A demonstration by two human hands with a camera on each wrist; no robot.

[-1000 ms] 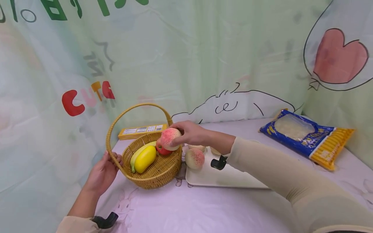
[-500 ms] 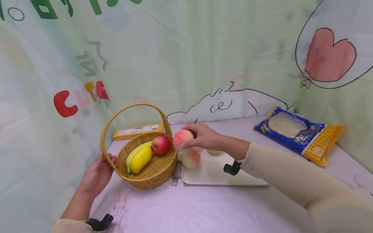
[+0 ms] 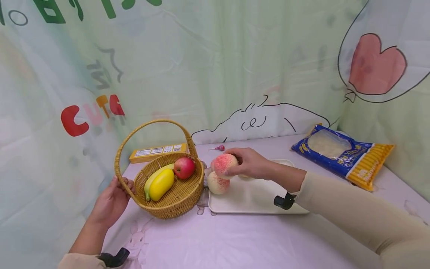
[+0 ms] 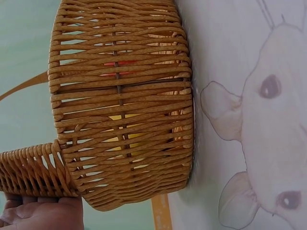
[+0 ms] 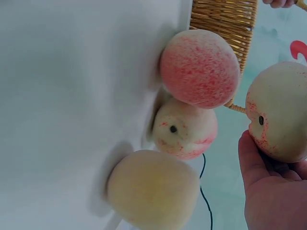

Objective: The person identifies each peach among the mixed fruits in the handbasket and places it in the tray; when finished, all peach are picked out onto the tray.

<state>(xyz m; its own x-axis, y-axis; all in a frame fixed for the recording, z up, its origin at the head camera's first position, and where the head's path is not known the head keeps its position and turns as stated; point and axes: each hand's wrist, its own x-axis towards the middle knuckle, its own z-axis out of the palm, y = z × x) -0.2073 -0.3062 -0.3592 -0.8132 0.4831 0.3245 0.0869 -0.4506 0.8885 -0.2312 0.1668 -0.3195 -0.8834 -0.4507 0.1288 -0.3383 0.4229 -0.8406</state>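
My left hand (image 3: 111, 203) grips the handle base of a wicker basket (image 3: 174, 212) on the left. Inside the basket lie a red apple (image 3: 184, 168), a banana (image 3: 149, 184) and a smooth yellow oblong fruit (image 3: 162, 185). My right hand (image 3: 253, 164) holds a pink-and-cream peach (image 3: 226, 165) above the left end of a white tray (image 3: 265, 200). On that tray, the right wrist view shows a reddish peach (image 5: 199, 69), a paler peach (image 5: 184, 129) and a yellowish round fruit (image 5: 153, 189). In the head view the held peach and hand partly hide them.
Behind the basket is a yellow box (image 3: 158, 150). A lollipop (image 3: 220, 148) lies behind the tray. At the back right rests a blue and yellow bag (image 3: 342, 155). A printed curtain (image 3: 208, 67) hangs along the table's back and sides.
My right hand has carried the peach from over the basket rightward to above the tray, uncovering the apple. My left hand keeps its grip on the handle. The view has turned slightly.
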